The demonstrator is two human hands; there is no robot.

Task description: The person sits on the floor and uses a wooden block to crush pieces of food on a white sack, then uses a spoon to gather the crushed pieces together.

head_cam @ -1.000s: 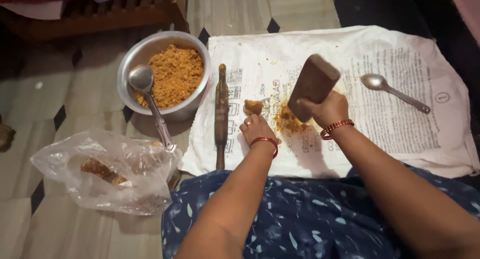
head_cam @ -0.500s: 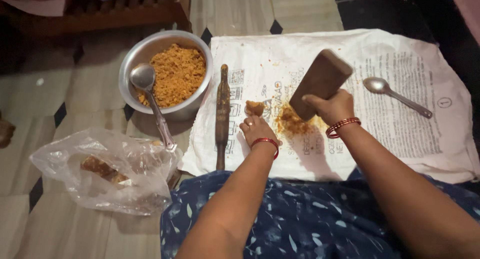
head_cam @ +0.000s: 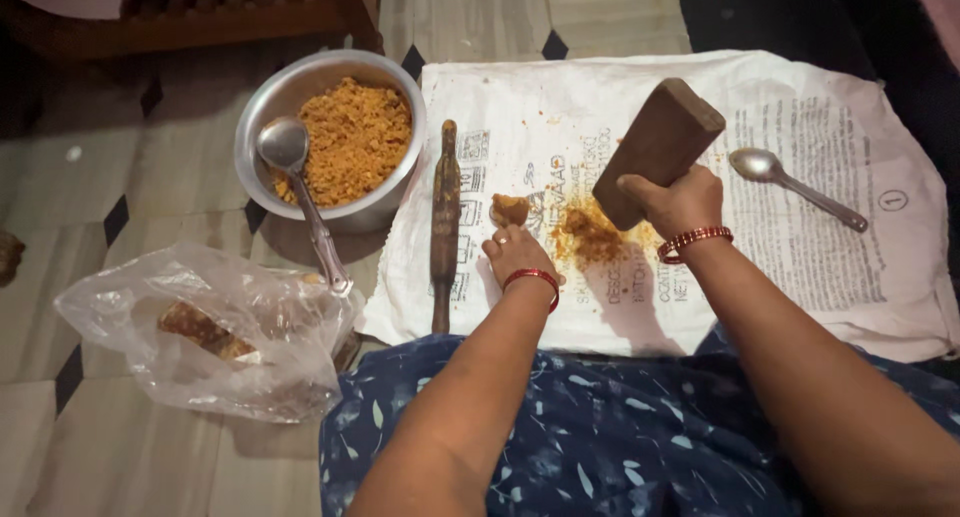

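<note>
Jaggery crumbs (head_cam: 592,235) lie beneath the wooden block (head_cam: 655,152) gripped by the right hand (head_cam: 672,199); the left hand (head_cam: 515,252), fingers loosely curled, steadies a lump (head_cam: 510,209).

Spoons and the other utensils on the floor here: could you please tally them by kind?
Spoons: 2, one in the steel bowl at, one on the white sack at
Rolling pin: 1
Wooden block: 1, gripped by the right hand
Bowl: 1
Total: 5
</note>
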